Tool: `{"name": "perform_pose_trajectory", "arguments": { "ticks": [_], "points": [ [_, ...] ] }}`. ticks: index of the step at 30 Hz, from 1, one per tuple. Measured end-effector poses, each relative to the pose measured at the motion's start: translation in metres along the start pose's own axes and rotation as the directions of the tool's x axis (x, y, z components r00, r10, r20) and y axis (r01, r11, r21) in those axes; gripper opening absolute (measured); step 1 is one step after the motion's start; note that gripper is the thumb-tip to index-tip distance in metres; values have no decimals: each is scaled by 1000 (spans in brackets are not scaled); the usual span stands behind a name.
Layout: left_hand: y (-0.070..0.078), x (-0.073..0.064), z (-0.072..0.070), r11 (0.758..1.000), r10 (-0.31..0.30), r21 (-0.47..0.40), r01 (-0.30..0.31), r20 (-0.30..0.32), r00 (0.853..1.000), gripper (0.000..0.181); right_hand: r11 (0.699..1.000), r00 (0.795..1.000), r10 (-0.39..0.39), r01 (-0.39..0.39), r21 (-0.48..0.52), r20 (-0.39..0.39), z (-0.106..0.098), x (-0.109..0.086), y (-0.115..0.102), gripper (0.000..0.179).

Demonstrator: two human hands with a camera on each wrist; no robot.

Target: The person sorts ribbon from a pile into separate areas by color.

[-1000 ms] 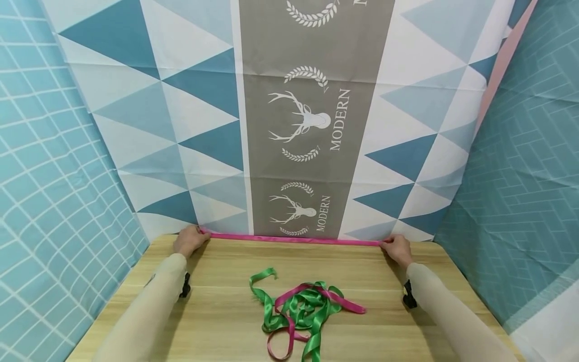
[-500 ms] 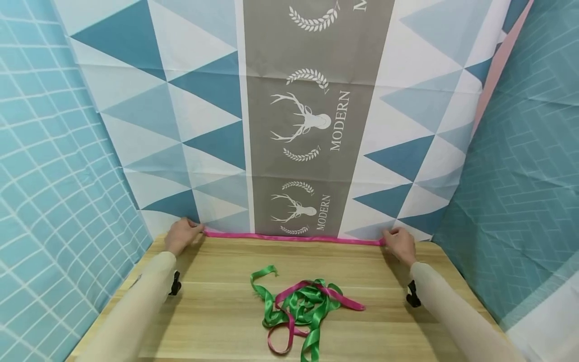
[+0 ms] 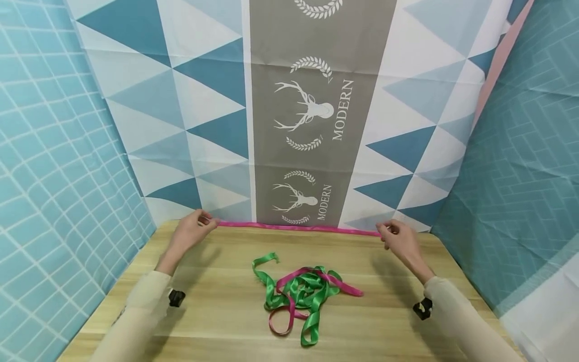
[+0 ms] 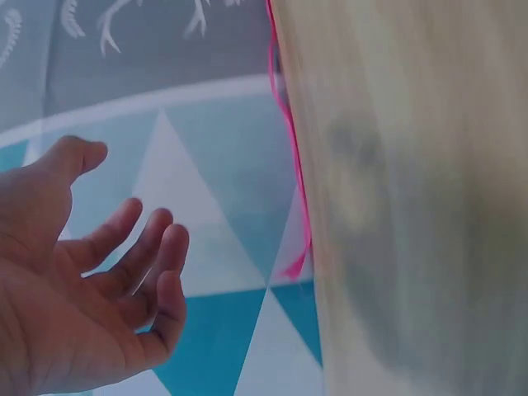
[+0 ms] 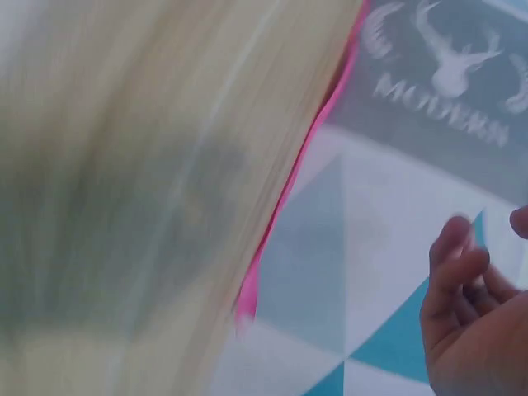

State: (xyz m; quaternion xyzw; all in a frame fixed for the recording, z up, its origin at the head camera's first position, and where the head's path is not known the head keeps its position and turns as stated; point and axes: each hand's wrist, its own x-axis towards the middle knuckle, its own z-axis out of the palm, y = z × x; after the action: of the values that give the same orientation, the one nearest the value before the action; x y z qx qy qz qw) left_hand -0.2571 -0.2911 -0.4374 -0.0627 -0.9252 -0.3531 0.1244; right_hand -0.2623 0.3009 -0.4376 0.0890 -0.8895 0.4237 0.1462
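Observation:
A straight pink ribbon (image 3: 294,228) runs along the far edge of the wooden table (image 3: 217,322), at the foot of the patterned cloth. My left hand (image 3: 192,231) hovers near its left end, fingers loosely bent and holding nothing. In the left wrist view the ribbon's end lies apart from that hand (image 4: 107,280). Near the other end is my right hand (image 3: 402,244). The right wrist view shows its fingers (image 5: 450,285) relaxed, away from the pink ribbon (image 5: 289,177).
A tangle of green ribbon (image 3: 314,318) and a second pink ribbon (image 3: 348,288) lies mid-table, between my forearms. Hanging cloths surround the table: a triangle-and-deer print (image 3: 298,151) behind, blue grid (image 3: 59,166) at left, teal (image 3: 520,176) at right.
Both hands have let go of the pink ribbon's ends and drawn back from the table's far edge. The ribbon stays along that edge, and the tangle has not moved.

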Motion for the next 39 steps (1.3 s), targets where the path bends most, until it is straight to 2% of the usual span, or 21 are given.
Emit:
{"name": "perform_pose_trajectory", "arguments": {
  "ticks": [5, 8, 12, 14, 17, 22, 24, 25, 28, 34, 39],
  "points": [
    [11, -14, 17, 997, 56, -53, -53, 60, 997, 39, 995, 991, -64, 54, 88, 114, 21, -24, -17, 30],
    [14, -17, 23, 994, 94, -59, -89, 88, 992, 35, 988, 972, -139, 123, 94, 188, 38, -34, -28, 22],
    [18, -18, 22, 988, 139, -80, -130, 115, 984, 30, 971, 948, -239, 226, 80, 212, 63, -40, -49, 12],
    [19, -18, 21, 986, 150, -88, -139, 128, 980, 29, 962, 936, -273, 271, 42, 221, 75, -41, -59, 11],
    [21, -18, 21, 984, 165, -97, -151, 151, 975, 27, 942, 913, -289, 325, -84, 288, 91, -43, -70, 10],
    [24, -18, 25, 978, 194, -110, -175, 198, 961, 27, 843, 848, -287, 445, -302, 446, 115, -46, -69, 11],
    [25, -19, 28, 980, 188, -108, -169, 213, 959, 28, 816, 828, -273, 469, -337, 490, 120, -48, -66, 14],
    [26, -20, 30, 980, 189, -105, -169, 222, 957, 29, 812, 822, -264, 471, -344, 504, 121, -49, -65, 15],
    [28, -21, 38, 982, 182, -101, -162, 246, 952, 32, 824, 821, -231, 450, -344, 522, 118, -52, -62, 12],
    [33, -22, 50, 978, 203, -100, -181, 299, 932, 35, 865, 843, -218, 400, -302, 492, 106, -50, -70, 7],
    [42, -23, 59, 970, 241, -86, -225, 334, 911, 32, 869, 844, -242, 408, -280, 479, 98, -46, -76, 12]
  ]
}}
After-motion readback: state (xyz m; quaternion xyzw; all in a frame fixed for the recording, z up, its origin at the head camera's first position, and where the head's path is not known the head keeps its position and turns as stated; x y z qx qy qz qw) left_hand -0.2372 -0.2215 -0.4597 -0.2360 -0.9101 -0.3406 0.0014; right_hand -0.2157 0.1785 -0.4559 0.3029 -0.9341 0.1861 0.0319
